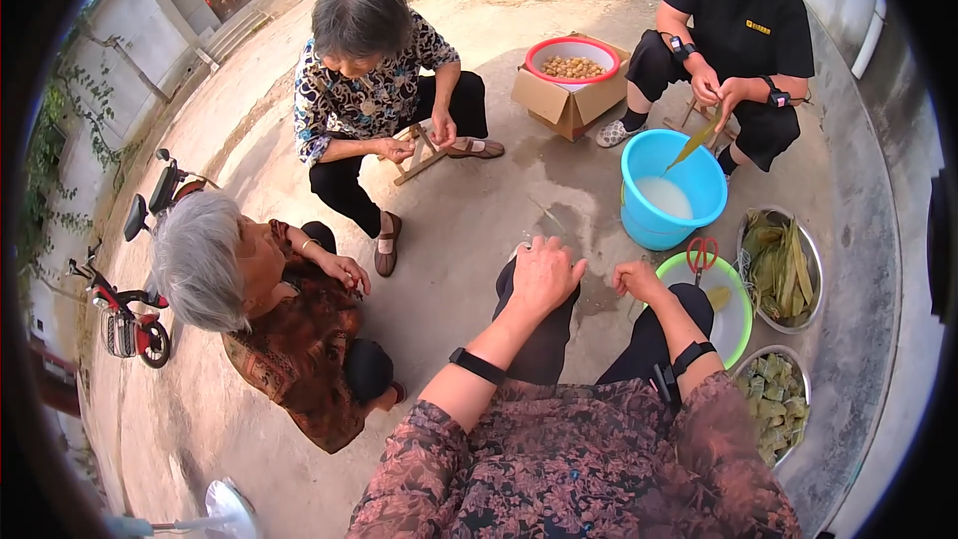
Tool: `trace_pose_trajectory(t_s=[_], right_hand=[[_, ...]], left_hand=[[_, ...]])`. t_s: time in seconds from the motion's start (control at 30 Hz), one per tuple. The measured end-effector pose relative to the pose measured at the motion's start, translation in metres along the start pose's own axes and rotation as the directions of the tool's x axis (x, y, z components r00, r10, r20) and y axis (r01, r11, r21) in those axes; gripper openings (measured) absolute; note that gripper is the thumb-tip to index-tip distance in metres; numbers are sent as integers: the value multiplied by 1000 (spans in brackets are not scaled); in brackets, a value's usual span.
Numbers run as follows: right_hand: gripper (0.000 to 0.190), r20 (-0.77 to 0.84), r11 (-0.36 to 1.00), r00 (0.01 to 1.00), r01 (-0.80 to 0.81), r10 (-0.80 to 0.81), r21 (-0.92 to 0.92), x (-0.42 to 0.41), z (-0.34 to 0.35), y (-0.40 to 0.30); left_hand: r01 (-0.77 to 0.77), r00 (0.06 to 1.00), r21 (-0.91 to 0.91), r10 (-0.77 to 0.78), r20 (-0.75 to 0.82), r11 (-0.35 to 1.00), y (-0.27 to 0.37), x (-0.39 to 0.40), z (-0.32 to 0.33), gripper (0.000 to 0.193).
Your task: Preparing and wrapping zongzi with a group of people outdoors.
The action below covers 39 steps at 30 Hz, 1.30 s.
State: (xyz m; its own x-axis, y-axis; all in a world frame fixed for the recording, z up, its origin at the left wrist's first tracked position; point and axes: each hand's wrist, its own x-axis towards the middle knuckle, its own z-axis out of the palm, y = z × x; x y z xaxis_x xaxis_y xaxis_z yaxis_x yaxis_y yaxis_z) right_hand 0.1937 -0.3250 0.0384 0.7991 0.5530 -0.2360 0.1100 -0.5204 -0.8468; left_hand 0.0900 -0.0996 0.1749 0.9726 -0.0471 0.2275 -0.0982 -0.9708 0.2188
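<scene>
My left hand (545, 273) lies palm down over my left knee, fingers and thumb apart, holding nothing that shows. My right hand (638, 281) hovers by my right knee with its fingers bent; whether anything small is inside cannot be seen. Just beyond it, a green-rimmed basin (739, 331) holds a leaf (718, 298) and scissors with red handles (702, 253). Ahead stands a blue plastic bucket (653, 228) with cloudy whitish contents. To my right, one metal bowl (816, 308) carries long wrapping leaves (782, 269), another (805, 382) leaf-wrapped parcels (775, 400).
A person in black (737, 22) holds a long leaf (692, 148) above the bucket. Two seated people, one ahead (367, 82) and one left (292, 344), have no visible items in hand. A cardboard box (557, 101) supports a red-rimmed basin (533, 60) of small brown round things.
</scene>
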Motion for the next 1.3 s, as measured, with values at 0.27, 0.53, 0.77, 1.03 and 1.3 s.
trace_pose_trajectory(t_s=[0.27,0.53,0.77,1.03,1.3], right_hand=[[19,3,980,991,131,-132,-153,2,-3,7],[19,-16,988,996,84,-87,-129,-1,-1,6],[19,-13,989,995,92,-94,-118,1,0,10],[19,-6,991,996,87,-88,-101,1,1,7],[21,-6,991,998,63,-65,-120,2,0,5]], left_hand=[[7,1000,9,-7,-14,1000,0,1,0,34],[14,999,-4,-13,42,1000,3,1,-3,34],[15,999,-9,-15,52,1000,2,1,-4,34],[11,999,-10,-10,45,1000,1,0,-2,33],[8,999,-3,-8,44,1000,2,1,-3,33]])
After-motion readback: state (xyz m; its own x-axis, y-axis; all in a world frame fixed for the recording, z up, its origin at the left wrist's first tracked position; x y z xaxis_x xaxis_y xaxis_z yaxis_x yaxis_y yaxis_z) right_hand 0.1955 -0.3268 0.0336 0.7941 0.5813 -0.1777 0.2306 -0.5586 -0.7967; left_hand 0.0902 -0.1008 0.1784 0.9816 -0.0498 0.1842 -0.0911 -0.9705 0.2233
